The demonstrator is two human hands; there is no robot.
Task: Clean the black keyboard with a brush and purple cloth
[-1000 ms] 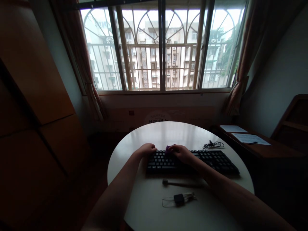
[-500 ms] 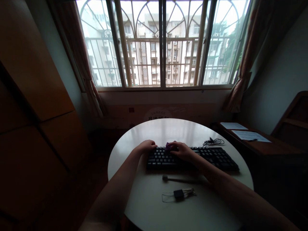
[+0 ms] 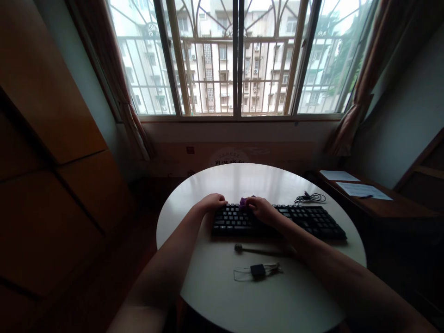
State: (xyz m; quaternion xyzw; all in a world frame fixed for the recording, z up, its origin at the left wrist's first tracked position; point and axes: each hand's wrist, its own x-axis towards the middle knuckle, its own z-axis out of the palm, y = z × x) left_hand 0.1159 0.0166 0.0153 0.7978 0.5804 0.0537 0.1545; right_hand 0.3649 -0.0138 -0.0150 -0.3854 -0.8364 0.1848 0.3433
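A black keyboard (image 3: 308,222) lies across the round white table. My left hand (image 3: 214,201) is closed at its far left corner, fingers curled over the edge. In my right hand (image 3: 261,208) is a soft-looking purple lump (image 3: 243,202), pinched in closed fingers over the upper left-middle keys. What the lump is made of I cannot make out. Nearer to me lies a toothbrush-like brush (image 3: 256,251) with a dark handle, partly behind my right forearm. Below it rests a wire keycap puller (image 3: 257,271) with a black body.
A coiled black cable (image 3: 310,198) sits behind the keyboard's right part. To the right, a low brown table (image 3: 398,206) carries papers (image 3: 364,190) and a dark pen. The white table's (image 3: 208,296) rounded edge curves close to my forearms. A barred window is ahead.
The view has tipped slightly downward. My right hand's fingers have drawn in tighter around the purple lump. My left hand stays at the keyboard's corner.
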